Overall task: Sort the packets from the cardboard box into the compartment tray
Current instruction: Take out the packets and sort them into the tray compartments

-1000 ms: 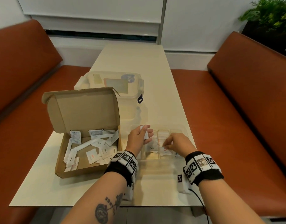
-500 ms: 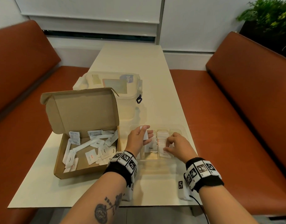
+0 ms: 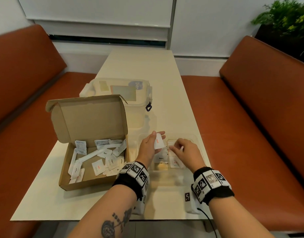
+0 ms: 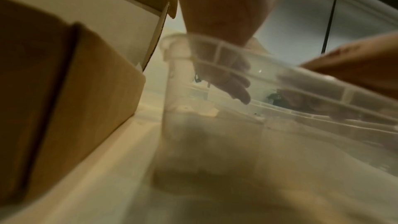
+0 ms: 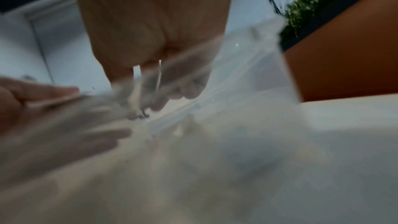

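The open cardboard box [image 3: 89, 182] lies at the left of the table and holds several white packets [image 3: 98, 167]. To its right stands the clear compartment tray [image 3: 198, 140], with packets in its middle compartments. My left hand [image 3: 150, 145] hovers over the tray's left part and grips a white packet with red print [image 3: 158, 143] between thumb and fingers. My right hand [image 3: 182, 152] is over the tray, its curled fingertips at the stack in the middle compartment; a hold there is not visible. The wrist views are blurred: left hand [image 4: 234, 81] and right hand [image 5: 163, 89] show through the tray wall [image 4: 215, 60].
A clear lidded plastic container [image 3: 120, 93] stands behind the box. Orange benches [image 3: 261, 117] flank the table on both sides. A green plant [image 3: 285, 19] is at the far right. The table's near edge [image 3: 96, 219] runs just below my wrists.
My right hand has lifted from the middle compartment and moved up and left toward the left hand. The left hand has turned, showing the red-printed packet more fully.
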Demonstrator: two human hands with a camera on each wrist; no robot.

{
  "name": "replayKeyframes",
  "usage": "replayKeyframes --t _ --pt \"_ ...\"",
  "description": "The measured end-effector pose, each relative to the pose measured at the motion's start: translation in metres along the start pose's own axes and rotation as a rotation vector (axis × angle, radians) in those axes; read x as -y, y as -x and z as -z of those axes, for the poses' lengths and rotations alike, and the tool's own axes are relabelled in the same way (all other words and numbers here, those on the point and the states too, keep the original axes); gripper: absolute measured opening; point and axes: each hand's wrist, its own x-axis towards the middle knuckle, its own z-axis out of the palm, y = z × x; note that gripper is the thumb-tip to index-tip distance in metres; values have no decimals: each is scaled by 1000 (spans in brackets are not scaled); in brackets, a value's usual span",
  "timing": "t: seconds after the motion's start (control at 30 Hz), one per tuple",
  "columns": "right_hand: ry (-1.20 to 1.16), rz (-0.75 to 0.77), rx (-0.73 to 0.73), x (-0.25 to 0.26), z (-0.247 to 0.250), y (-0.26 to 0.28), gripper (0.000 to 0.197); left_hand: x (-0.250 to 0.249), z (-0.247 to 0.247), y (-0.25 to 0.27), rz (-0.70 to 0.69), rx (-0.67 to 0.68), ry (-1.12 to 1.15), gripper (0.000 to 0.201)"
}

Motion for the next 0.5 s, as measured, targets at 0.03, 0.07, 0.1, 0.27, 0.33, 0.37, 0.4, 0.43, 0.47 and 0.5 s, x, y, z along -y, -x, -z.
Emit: replayKeyframes --t 0.03,0.07,0.1,0.27,0.33,0.37,0.4,0.43,0.47,0.5 --pt "-140 -16 -34 6 1 -1 23 -1 -1 0 -12 10 1 40" --pt "-273 -31 -33 13 2 -2 22 -1 -3 0 -21 18 3 41" --pt "-387 -46 -5 19 4 -3 17 -1 -4 1 -25 28 5 40" --pt "-591 -83 59 29 12 -7 7 -1 -8 1 -19 54 -112 37" --pt "-520 -99 20 22 17 -7 6 1 -2 1 -127 -73 -283 40" --pt "-443 -106 11 17 21 -7 6 2 2 1 -201 -161 -406 39" --pt "-344 -107 19 12 25 -8 6 2 7 2 -259 -238 -528 35" --pt "-230 -102 43 6 28 -8 6 2 11 2 -281 -281 -633 33" --pt "-119 -97 85 2 32 -9 6 3 14 1 -266 -287 -717 36" --pt "-26 -92 144 -1 34 -10 6 4 16 1 -226 -268 -787 41"
